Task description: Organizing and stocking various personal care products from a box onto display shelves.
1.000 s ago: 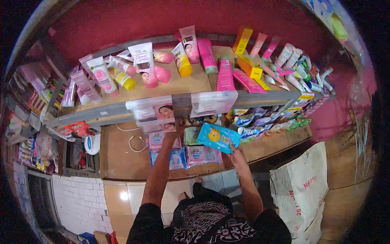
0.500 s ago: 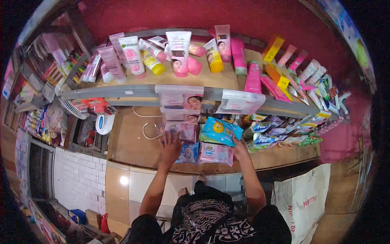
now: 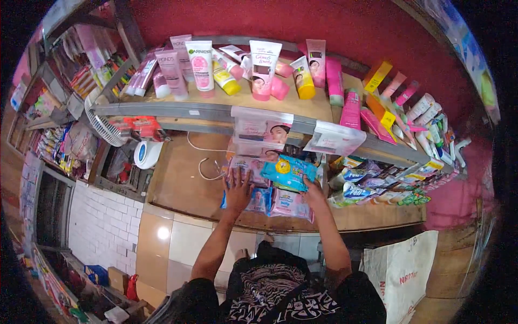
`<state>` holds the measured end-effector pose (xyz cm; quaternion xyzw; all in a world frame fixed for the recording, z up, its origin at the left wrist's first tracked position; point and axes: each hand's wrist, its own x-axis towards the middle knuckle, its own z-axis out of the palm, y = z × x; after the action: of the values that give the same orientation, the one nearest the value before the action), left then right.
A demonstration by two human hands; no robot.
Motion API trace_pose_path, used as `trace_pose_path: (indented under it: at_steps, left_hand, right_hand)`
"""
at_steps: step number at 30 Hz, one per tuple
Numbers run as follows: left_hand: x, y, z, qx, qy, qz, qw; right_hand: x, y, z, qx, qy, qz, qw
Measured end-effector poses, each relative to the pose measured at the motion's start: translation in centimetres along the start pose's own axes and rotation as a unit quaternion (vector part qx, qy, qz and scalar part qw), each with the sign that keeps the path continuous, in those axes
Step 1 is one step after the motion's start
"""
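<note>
My right hand (image 3: 315, 193) grips the right end of a light blue pack of wipes (image 3: 286, 171), its thumb on top. That pack lies tilted over the neighbouring packs. My left hand (image 3: 237, 190) rests with spread fingers on a pink pack of wipes (image 3: 256, 171), partly covering it. Nearer to me, a darker blue pack of wipes (image 3: 261, 201) sits beside another pink pack (image 3: 288, 205), both on the wooden lower shelf (image 3: 181, 178). What lies under the light blue pack is hidden.
Above, an upper shelf (image 3: 216, 112) holds several upright tubes (image 3: 265, 70), with sachets (image 3: 263, 128) hanging from its edge. Detergent-like pouches (image 3: 359, 190) stand to the right. A white cable (image 3: 208, 148) lies at the left. A white sack (image 3: 402, 270) stands at lower right.
The view has turned, so the shelves appear further right. My left hand's fingers have spread on the pink pack. The light blue pack has shifted slightly left over the front pink pack.
</note>
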<state>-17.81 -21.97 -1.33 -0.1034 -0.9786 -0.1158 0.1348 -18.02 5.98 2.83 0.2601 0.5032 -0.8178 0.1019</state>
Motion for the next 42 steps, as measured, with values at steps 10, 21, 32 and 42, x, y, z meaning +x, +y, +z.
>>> trace_pose_path:
  at_steps: [10,21,32,42]
  left_hand:
    - [0.1,-0.5,0.7,-0.008,-0.013,0.012,1.000]
    - [0.2,0.1,-0.4,0.002,-0.005,0.016,1.000]
    - [0.3,1.7,-2.9,-0.056,0.015,0.027,0.998]
    - [-3.2,15.3,-4.4,-0.560,-0.101,0.004,0.822]
  right_hand:
    - [1.9,1.1,-5.1,-0.051,0.090,-0.081,0.991]
    - [4.0,1.3,-6.9,-0.539,0.212,-0.352,0.735]
    - [0.3,1.2,-6.9,-0.419,0.224,-0.372,0.797]
    - [-11.1,3.3,-7.4,-0.333,0.267,-0.376,0.822]
